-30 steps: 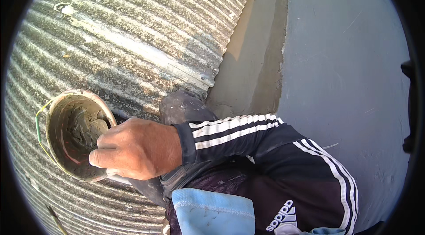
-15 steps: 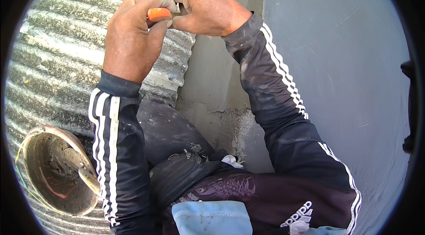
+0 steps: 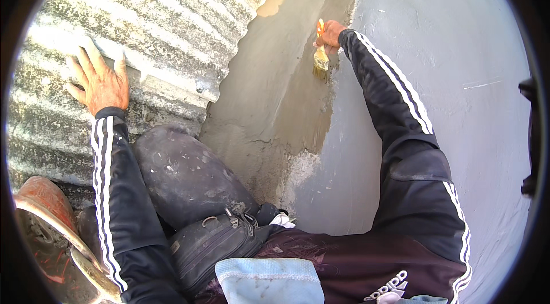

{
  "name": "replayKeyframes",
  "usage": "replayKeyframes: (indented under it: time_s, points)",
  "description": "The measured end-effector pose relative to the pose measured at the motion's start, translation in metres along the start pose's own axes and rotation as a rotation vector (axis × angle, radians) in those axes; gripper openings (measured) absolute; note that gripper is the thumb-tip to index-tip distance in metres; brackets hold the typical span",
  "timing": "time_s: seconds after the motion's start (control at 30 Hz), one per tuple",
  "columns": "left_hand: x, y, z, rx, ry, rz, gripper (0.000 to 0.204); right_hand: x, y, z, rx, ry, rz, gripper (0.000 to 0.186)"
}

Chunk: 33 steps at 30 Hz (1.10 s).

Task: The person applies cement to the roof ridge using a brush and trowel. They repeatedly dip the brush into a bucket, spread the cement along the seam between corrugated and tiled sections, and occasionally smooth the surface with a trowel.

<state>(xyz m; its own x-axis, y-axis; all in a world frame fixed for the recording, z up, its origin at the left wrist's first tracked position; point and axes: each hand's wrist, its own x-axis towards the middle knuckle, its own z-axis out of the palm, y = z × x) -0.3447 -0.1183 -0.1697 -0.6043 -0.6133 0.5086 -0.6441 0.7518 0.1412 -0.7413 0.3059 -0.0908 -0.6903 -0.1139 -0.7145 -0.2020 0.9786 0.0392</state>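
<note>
Grey, smooth, lightly scratched surfacing [image 3: 435,75] spreads to the right of the right hand [image 3: 331,35]. Left of that hand lies a weathered, partly sunlit corrugated roof sheet [image 3: 154,0]; between them runs a cement strip [image 3: 246,86] with a darker band [image 3: 301,115] along its right side. A red, mortar-stained bucket [image 3: 48,198], now cut off by the view's edge, sits nearer the body than the left hand [image 3: 103,83]. Half a second ago the hands met; now they are well apart. The left is spread on the roof sheet. The right pinches the orange-handled brush [image 3: 321,63], bristles down at the darker band.
</note>
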Motion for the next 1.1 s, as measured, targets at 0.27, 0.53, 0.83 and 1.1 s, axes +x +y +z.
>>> replayKeyframes:
  time_s: [0.27, 0.53, 0.83, 1.1]
  points:
    - [-0.01, -0.008, 0.019, -0.011, 0.083, 0.056, 0.093, 0.054, 0.033, -0.03, -0.591, 0.397, 0.054, 0.035]
    - [-0.01, -0.006, 0.017, -0.024, 0.081, 0.052, 0.094, 0.048, 0.013, -0.025, -0.773, 0.307, -0.243, 0.024]
    - [-0.01, -0.006, 0.017, -0.046, 0.086, 0.05, 0.098, 0.036, -0.019, 0.044, -0.13, -0.532, -0.032, 0.023]
    - [-0.01, -0.006, 0.016, -0.034, 0.089, 0.059, 0.099, 0.088, 0.037, -0.047, -0.53, 0.526, 0.027, 0.035]
